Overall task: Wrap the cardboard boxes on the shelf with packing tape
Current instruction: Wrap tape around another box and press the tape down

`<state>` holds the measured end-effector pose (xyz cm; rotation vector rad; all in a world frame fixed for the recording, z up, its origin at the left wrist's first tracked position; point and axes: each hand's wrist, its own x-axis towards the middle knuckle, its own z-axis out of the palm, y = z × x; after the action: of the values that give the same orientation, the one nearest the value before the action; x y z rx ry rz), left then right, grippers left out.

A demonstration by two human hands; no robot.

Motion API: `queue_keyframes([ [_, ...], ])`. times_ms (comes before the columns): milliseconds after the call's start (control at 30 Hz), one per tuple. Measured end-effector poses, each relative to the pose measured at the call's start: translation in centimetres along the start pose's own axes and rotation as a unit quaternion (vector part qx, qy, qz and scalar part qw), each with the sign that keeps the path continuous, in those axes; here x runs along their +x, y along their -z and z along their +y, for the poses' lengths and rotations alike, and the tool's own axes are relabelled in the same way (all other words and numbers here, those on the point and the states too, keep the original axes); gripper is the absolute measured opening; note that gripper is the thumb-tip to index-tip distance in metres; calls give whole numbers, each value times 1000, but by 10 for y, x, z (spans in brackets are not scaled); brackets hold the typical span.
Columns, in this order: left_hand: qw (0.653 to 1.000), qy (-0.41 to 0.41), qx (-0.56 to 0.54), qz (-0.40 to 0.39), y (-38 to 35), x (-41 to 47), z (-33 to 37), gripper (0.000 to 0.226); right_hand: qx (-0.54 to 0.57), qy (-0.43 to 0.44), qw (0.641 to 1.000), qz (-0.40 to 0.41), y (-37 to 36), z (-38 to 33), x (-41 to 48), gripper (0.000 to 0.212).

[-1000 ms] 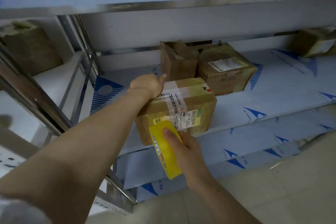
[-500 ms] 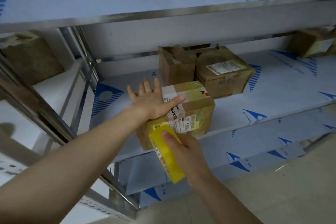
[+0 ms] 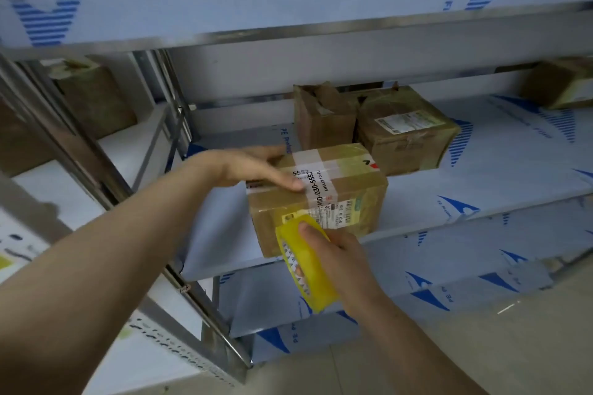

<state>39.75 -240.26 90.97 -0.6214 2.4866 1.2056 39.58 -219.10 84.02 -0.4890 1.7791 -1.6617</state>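
The left hand (image 3: 250,167) lies flat, fingers straight, on the top of a cardboard box (image 3: 349,189) at the front edge of the shelf (image 3: 481,179). Just below it, the right hand (image 3: 340,256) grips a yellow tape roll (image 3: 308,276), held against the front face of this box. Beyond both hands, slightly to the right, a torn box (image 3: 324,122) and a labelled box (image 3: 404,141) stand side by side.

I record dim, flat, bluish light; shadow sits beneath the upper shelf (image 3: 321,9); edges bow and blur; detail soft.
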Motion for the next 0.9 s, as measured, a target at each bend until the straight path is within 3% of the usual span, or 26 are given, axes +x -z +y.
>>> queue_keyframes([
  [67,990,23,120,-65,4,-14,-14,138,9,-6,1000,-1,-1,-3,0,28],
  [167,983,14,185,10,-7,-10,-29,132,24,-22,999,-11,-2,-10,0,22],
  [233,991,0,130,32,-7,-10,-35,130,17,-31,999,-30,2,-23,0,8],
  [333,997,-14,-70,20,1,-17,-47,122,53,-12,993,-109,16,-61,4,25],
  [433,961,10,-272,46,-11,-21,-65,82,22,43,983,-179,15,-96,19,28],
  [533,915,35,-382,127,-31,-10,-85,56,-22,45,992,-116,-11,-101,47,39],
  [600,886,18,-406,226,-42,-1,-87,23,-36,42,995,-79,-32,-98,66,32],
  [633,863,12,-427,269,-47,4,-85,17,-39,41,997,-61,-41,-97,73,30],
  [733,808,17,-482,337,-55,22,-81,33,-50,26,998,-21,-56,-98,91,39],
  [800,802,29,-468,370,-56,37,-87,44,-33,-5,999,-20,-55,-94,96,45],
  [900,815,60,-424,391,-55,49,-91,46,3,-26,999,-34,-51,-87,93,28],
])
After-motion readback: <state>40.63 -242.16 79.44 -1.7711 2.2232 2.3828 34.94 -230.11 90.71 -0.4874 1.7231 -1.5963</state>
